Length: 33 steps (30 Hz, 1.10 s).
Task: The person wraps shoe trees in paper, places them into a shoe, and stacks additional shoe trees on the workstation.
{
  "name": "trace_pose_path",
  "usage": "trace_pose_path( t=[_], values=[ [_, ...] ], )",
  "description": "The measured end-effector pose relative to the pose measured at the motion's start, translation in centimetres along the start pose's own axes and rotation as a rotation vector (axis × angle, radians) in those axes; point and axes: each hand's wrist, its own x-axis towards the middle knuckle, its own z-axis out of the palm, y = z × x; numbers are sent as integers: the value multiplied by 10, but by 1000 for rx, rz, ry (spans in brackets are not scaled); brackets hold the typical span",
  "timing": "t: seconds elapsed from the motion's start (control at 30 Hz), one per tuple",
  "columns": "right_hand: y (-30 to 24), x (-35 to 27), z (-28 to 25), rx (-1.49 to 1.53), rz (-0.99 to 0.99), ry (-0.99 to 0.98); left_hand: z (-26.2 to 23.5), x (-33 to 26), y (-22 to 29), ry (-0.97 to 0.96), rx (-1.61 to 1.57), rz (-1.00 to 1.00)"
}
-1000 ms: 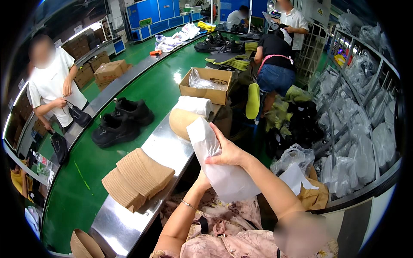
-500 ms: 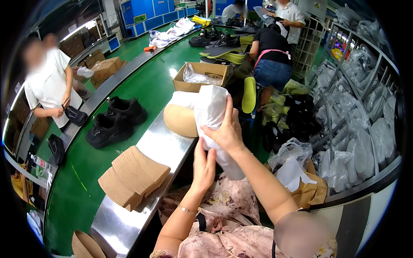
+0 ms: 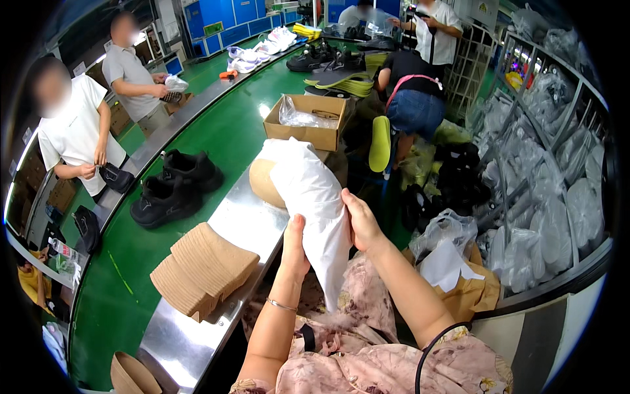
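White paper (image 3: 315, 197) sits pinched between our left hand (image 3: 295, 240) and right hand (image 3: 359, 222), both closed on it. We hold it upright above the table (image 3: 243, 217), likely to keep it off the cardboard stack (image 3: 203, 269).

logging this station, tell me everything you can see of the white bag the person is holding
The white bag looks like thin, soft, crinkled plastic or tissue, opaque and bulging at the top as if something is wrapped inside; what that is cannot be seen. It is held upright, leaning slightly left, tapering to a loose point above the person's lap. The left hand presses its left side and the right hand its right. Behind it lies a tan rounded object on the metal table.
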Motion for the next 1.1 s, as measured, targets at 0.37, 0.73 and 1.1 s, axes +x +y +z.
trace_pose_path(
  t=[0.37,0.73,1.1],
  values=[
    [-5,10,2,-92,78,-90,-13,-5,-1,-248,-166,-129],
    [-20,16,9,-427,-6,11,1,6,5,11,-163,-22],
    [7,-27,29,-179,-133,135,24,17,29,144,-98,173]
  ],
)
